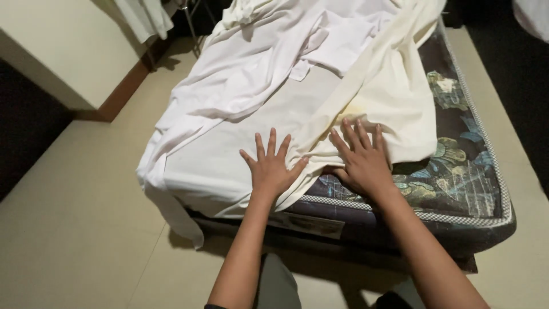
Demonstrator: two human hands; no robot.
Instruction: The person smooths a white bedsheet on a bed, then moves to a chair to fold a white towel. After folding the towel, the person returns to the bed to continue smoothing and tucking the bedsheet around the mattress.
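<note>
A mattress [463,183] with a dark floral cover lies in front of me, its near right corner bare. A white sheet [229,131] is spread over its left part and hangs over the left edge. A cream sheet [394,91] lies crumpled across the middle and right. My left hand [271,166] rests flat, fingers spread, on the sheet near the foot edge. My right hand [363,160] lies flat with fingers apart on the cream sheet's lower edge, partly over the bare mattress. Neither hand grips anything.
Beige tiled floor [74,229] surrounds the bed. A cream wall with a brown skirting [123,88] stands at the left. White cloth [146,17] hangs at the top left. A dark area lies at the far right.
</note>
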